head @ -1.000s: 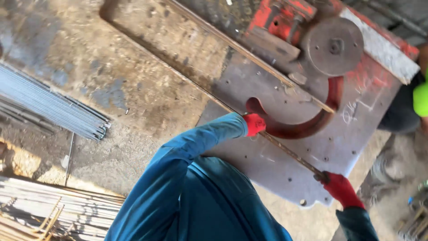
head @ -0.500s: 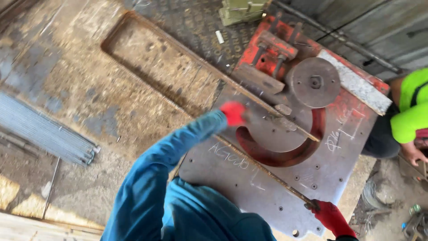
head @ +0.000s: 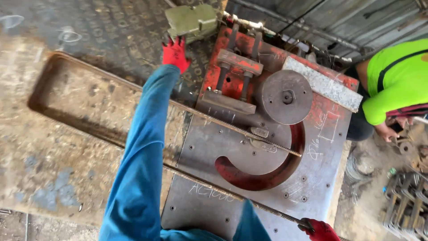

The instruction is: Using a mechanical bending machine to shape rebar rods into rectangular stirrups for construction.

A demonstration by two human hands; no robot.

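Our left hand (head: 175, 53) left the bent rebar (head: 111, 134), now open-fingered at 11 o'clock by the green box (head: 192, 20); right hand (head: 320, 230) grips rebar's end.

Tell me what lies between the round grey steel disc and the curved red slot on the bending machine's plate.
In the head view, the ribbed steel bar crosses between the round grey steel disc and the curved red slot.

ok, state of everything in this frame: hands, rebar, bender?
Left hand: red glove, raised near the green box, off the rebar.
Right hand: red glove, shut on the rebar end.
Rebar: bent into a long loop, lying across table and bender.
Bender disc: rebar end lies just below it.
Co-worker: crouched beside the bender.
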